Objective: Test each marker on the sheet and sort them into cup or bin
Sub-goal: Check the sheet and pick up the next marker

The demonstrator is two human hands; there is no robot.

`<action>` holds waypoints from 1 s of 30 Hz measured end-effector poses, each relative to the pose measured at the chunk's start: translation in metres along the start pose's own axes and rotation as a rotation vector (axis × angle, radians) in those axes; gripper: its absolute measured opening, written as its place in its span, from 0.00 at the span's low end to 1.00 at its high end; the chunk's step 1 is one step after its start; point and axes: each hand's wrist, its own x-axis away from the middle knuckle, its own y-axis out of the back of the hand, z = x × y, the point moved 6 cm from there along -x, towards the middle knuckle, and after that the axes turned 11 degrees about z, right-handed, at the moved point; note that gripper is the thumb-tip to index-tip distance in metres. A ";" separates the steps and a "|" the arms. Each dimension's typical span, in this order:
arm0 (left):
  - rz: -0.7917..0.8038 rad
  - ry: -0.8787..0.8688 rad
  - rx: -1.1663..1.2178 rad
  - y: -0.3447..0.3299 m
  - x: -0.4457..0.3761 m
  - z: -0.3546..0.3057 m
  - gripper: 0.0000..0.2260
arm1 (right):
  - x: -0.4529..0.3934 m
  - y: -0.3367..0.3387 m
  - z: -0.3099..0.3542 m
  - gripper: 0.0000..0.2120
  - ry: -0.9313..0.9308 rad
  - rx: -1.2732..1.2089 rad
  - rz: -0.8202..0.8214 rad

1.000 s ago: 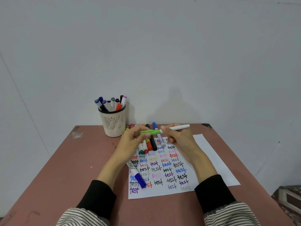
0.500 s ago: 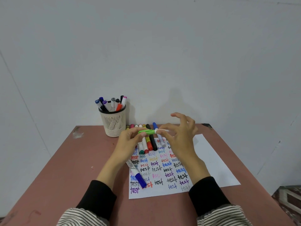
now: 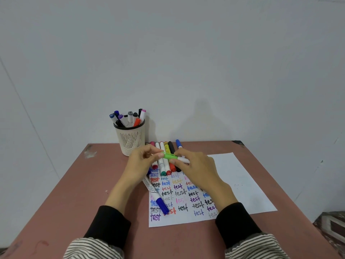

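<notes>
Near the frame's centre, the left hand [image 3: 141, 161] and right hand [image 3: 196, 169] pinched a green marker [image 3: 169, 156], seemingly light, stiff and slippery, best gripped mid-barrel.

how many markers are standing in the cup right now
8 marker tops show above the rim of the cup: two blue and one purple on the left, a grey, a dark and an orange one in the middle, a black and a pink-capped one on the right. Others may be hidden.

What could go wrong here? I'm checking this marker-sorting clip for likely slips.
The green marker is held in the air by both hands, left hand and right hand, over the row of loose markers; a slip could scatter them. Once the cap comes off, the tip might smear the test sheet.
</notes>
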 end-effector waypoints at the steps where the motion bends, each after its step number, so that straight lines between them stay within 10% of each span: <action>1: 0.004 0.010 0.001 -0.001 0.000 0.001 0.05 | 0.000 -0.001 -0.002 0.14 -0.014 -0.007 0.012; 30: -0.054 -0.006 -0.017 0.000 -0.002 0.002 0.08 | -0.005 -0.021 0.007 0.16 0.017 0.058 0.064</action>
